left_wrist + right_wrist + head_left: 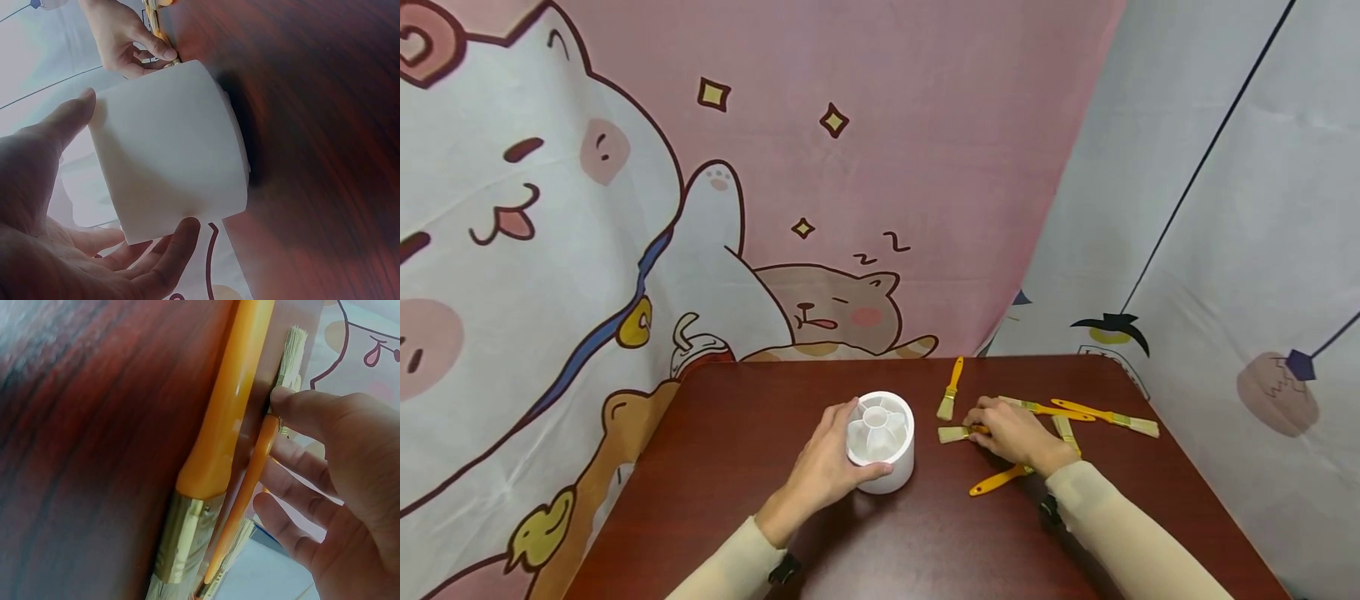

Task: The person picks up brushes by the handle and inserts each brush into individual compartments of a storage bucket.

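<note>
My left hand (823, 462) grips a white round brush holder (891, 477), thumb on the near side and fingers on the far side. Petal-shaped compartments around a central ring show inside it. In the left wrist view its smooth wall (169, 156) sits between thumb and fingers, close over the table. To the right, my right hand (1015, 433) is at a flat paintbrush (953, 434) with a yellow handle and pale bristles. The right wrist view shows thumb and fingers (300, 487) pinching that paintbrush (253, 475) near its metal band.
Several more yellow-handled paintbrushes lie around my right hand: one behind it (951, 390), one at the right (1135, 425), one partly under the forearm (997, 481). The dark wooden table (760, 417) meets cartoon-printed cloth (925, 167) at its back and sides.
</note>
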`<act>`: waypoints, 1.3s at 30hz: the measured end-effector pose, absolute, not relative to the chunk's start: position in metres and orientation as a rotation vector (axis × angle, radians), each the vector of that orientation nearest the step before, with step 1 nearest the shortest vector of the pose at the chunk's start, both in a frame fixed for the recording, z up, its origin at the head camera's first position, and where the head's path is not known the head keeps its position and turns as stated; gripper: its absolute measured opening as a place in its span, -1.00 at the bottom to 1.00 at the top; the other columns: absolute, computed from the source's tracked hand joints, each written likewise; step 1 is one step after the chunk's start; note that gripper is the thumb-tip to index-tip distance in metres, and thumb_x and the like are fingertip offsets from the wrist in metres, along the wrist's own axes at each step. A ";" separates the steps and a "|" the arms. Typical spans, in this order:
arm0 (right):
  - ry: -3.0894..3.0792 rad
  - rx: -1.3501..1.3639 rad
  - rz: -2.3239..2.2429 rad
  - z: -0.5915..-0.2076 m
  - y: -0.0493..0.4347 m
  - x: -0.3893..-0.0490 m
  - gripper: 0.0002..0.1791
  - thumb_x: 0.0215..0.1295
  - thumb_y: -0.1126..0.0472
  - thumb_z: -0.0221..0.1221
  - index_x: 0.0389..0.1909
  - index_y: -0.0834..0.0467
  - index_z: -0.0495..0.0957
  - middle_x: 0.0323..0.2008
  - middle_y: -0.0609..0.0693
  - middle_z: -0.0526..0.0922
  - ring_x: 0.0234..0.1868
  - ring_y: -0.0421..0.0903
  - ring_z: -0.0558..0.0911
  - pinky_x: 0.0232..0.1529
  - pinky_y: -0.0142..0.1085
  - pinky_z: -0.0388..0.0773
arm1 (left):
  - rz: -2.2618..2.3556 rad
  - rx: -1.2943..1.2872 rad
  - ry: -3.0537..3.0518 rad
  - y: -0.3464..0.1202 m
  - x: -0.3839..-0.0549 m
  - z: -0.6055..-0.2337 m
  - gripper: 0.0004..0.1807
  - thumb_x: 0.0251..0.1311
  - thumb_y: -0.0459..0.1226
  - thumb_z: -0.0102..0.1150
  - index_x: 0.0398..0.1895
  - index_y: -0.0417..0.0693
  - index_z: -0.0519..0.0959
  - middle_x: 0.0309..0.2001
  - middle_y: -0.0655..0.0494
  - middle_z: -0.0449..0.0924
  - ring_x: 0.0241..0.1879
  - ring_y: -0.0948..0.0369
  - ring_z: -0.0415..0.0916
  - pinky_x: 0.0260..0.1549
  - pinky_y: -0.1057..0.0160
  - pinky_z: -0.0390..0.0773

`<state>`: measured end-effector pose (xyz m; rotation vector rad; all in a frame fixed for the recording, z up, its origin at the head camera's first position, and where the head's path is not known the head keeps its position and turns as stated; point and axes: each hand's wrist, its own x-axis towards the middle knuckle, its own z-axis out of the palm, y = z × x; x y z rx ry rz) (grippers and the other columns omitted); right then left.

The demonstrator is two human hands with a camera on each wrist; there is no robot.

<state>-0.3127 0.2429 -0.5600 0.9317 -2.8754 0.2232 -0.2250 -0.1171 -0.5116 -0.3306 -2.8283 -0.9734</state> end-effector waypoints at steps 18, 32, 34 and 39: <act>-2.854 0.908 0.295 -0.562 0.239 -0.311 -0.72 0.27 0.12 0.53 -0.11 -0.05 0.64 -0.19 -0.17 0.70 -0.25 -0.25 0.58 -0.10 -0.21 0.70 | -1.010 -0.342 -2.809 -0.118 -0.224 -0.513 0.33 -0.21 0.27 0.72 0.66 0.08 0.24 0.45 0.04 0.42 0.27 0.01 0.58 0.09 -0.10 0.66; -2.836 0.952 0.344 -0.563 0.239 -0.310 -0.80 0.31 0.11 0.50 -0.10 -0.16 0.74 -0.15 -0.23 0.75 -0.19 -0.23 0.64 -0.05 -0.20 0.70 | -1.011 -0.354 -2.813 -0.121 -0.224 -0.515 0.34 -0.19 0.30 0.70 0.66 0.07 0.23 0.45 0.04 0.42 0.26 0.02 0.58 0.08 -0.09 0.66; -2.839 0.943 0.354 -0.563 0.238 -0.309 -0.79 0.32 0.11 0.50 -0.08 -0.16 0.74 -0.13 -0.23 0.75 -0.19 -0.23 0.65 -0.05 -0.20 0.71 | -1.011 -0.354 -2.812 -0.121 -0.224 -0.515 0.34 -0.19 0.29 0.70 0.66 0.06 0.23 0.45 0.04 0.42 0.25 0.02 0.59 0.06 -0.09 0.66; -2.812 0.932 0.371 -0.561 0.239 -0.306 -0.79 0.32 0.11 0.50 -0.08 -0.15 0.74 -0.13 -0.23 0.75 -0.16 -0.20 0.68 -0.05 -0.19 0.73 | -1.009 -0.360 -2.818 -0.122 -0.225 -0.514 0.34 -0.19 0.30 0.69 0.67 0.08 0.22 0.45 0.07 0.41 0.25 0.03 0.59 0.06 -0.09 0.67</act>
